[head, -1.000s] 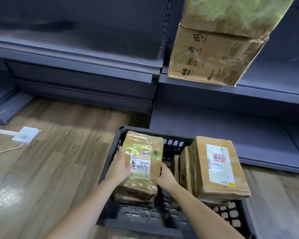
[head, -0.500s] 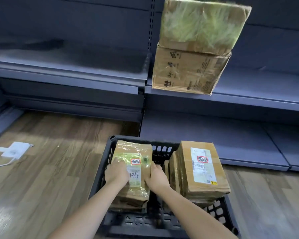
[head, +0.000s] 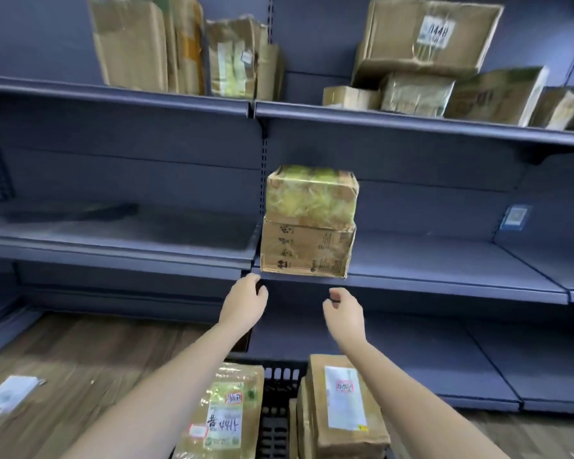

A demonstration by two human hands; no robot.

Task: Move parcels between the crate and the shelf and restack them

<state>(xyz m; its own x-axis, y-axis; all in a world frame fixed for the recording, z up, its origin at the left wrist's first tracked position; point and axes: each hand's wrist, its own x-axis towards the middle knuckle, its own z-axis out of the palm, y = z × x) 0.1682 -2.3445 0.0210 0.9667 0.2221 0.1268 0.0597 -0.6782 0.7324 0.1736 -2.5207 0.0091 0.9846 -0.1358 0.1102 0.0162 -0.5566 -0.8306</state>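
Head view blurs the stacked boxes (head: 307, 223), print unreadable; the crate parcel (head: 224, 415) reads "441"; left hand (head: 246, 301) and right hand (head: 343, 313) hang loosely curled, empty.

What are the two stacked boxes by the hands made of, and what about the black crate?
The lower box looks like plain brown cardboard, matte with printed marks. The upper box seems to be cardboard too, wrapped in shiny yellowish tape or film that glints. The black crate looks like hard moulded plastic, judging by its grid of slots.
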